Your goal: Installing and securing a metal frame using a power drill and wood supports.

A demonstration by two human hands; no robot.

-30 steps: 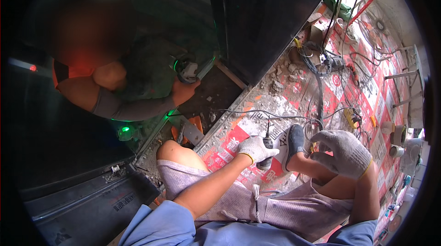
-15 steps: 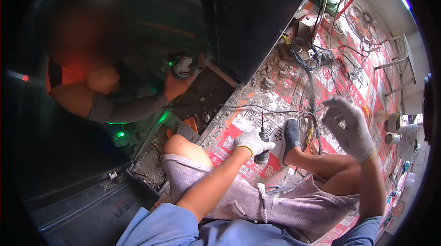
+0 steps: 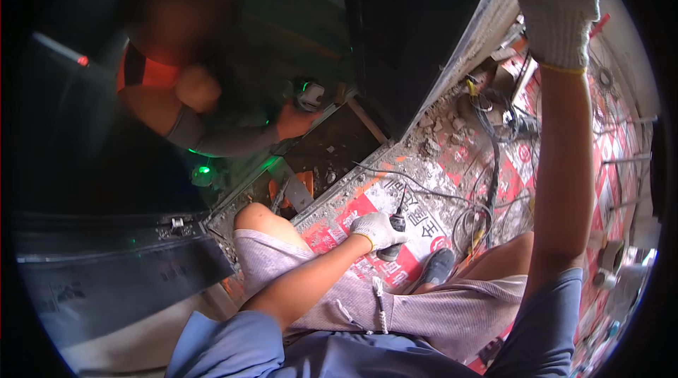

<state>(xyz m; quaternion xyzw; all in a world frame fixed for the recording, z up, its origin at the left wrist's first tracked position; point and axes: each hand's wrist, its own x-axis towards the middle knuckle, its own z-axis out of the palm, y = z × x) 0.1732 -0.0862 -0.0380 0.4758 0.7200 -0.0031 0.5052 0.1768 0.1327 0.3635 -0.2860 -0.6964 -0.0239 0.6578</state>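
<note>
The tool [image 3: 393, 235], dark with a cable [image 3: 424, 191] running from its upper end, stands near-upright on the red-and-white floor sheet [image 3: 353, 212], between the person's knees. The gloved left hand [image 3: 376, 229] is closed around the tool's body. The gloved right hand [image 3: 554, 7] is raised well above and apart from the tool, at the dark panel [image 3: 417, 25]; its grip appears closed, but cannot be told for certain. Rubble [image 3: 431, 141] lies beyond the tool.
</note>
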